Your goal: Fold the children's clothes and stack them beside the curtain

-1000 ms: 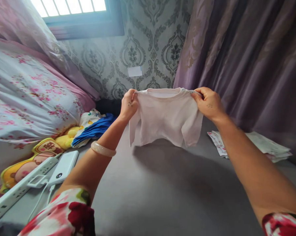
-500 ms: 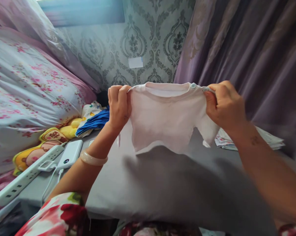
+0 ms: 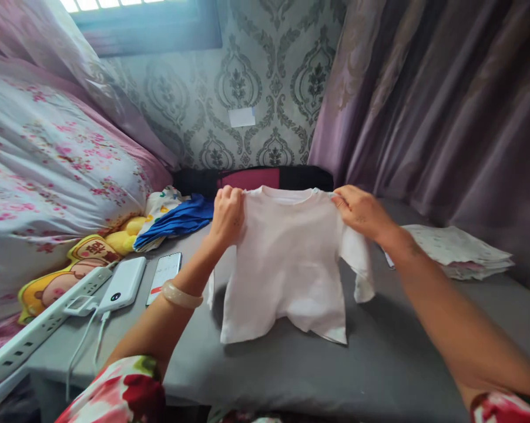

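A small, pale long-sleeved shirt (image 3: 291, 258) is stretched between my two hands, its neckline facing the wall. My left hand (image 3: 228, 214) pinches the left shoulder, and a pale bangle circles that wrist. The other shoulder, by the neck buttons, is gripped by my right hand (image 3: 362, 208). The shirt's lower hem hangs close to the grey tabletop (image 3: 265, 376); whether it touches is hard to tell. One sleeve dangles below my right hand, while the other is mostly hidden behind my left forearm.
Folded cloths (image 3: 463, 249) lie stacked at the right. On the left are a phone (image 3: 164, 273), a white power bank (image 3: 123, 282) with cables, a power strip (image 3: 49, 323), blue cloth (image 3: 177, 220) and a yellow plush toy (image 3: 66, 273). Curtains flank the patterned wall.
Both hands have moved down and away from me with the shirt, bringing its body lower over the table. More of the phone and the dark red and black item behind now shows.
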{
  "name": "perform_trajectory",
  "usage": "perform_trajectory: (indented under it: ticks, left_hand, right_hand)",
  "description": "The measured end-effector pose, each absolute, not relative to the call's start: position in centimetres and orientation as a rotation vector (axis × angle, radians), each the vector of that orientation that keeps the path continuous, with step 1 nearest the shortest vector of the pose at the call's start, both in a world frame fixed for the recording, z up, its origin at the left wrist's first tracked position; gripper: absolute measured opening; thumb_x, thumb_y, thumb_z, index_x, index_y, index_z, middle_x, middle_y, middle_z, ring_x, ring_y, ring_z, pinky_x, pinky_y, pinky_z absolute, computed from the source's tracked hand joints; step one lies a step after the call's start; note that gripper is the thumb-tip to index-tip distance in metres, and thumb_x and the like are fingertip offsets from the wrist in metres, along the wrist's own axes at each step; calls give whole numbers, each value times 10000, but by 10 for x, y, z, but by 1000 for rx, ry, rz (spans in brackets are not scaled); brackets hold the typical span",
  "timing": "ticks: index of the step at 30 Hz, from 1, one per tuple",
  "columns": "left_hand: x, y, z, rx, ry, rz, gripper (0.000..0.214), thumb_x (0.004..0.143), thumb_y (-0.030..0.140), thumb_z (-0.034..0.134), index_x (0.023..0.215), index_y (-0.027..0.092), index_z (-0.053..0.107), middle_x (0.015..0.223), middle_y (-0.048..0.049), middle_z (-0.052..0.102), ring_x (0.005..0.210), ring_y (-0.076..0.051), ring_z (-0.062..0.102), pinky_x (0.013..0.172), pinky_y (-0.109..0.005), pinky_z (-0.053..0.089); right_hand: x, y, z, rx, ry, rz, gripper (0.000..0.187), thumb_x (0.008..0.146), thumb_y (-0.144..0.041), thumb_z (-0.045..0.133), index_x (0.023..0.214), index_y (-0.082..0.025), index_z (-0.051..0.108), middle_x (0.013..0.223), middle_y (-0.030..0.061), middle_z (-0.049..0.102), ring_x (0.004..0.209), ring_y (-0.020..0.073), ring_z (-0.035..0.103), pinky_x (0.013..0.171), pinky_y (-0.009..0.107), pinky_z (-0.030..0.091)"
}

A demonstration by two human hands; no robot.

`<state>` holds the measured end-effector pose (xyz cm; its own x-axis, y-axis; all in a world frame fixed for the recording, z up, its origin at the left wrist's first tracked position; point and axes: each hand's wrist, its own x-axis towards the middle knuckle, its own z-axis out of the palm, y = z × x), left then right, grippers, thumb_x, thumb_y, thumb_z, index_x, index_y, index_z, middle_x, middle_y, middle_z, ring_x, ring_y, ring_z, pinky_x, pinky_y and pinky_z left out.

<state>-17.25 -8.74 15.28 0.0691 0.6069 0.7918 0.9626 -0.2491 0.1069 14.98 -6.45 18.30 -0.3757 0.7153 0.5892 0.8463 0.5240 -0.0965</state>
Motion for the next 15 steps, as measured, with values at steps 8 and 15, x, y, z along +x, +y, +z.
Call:
perform_trajectory:
  ticks: [8,15]
  left_hand:
    - [-162,-52,64,-1963,-1893,-789,290,994,233,288,1014,164,569,987,-122,555,942,-260,496,877,-383,392]
    - [-157,-40,41,-2035,-1994,-672,350,982,424,343,1056,165,566,1105,-157,539,1048,-305,454,914,-409,347]
  right_hand:
    - [136,-37,98,-1508,-2311,-263,261,999,-284,363,1118,-209,583,1108,82,628,938,221,604,743,295,395]
    - [125,-18,54,-1675,-2293,-181,305,1008,-238,297,1163,-172,552,1179,127,591,1019,236,561,839,302,364]
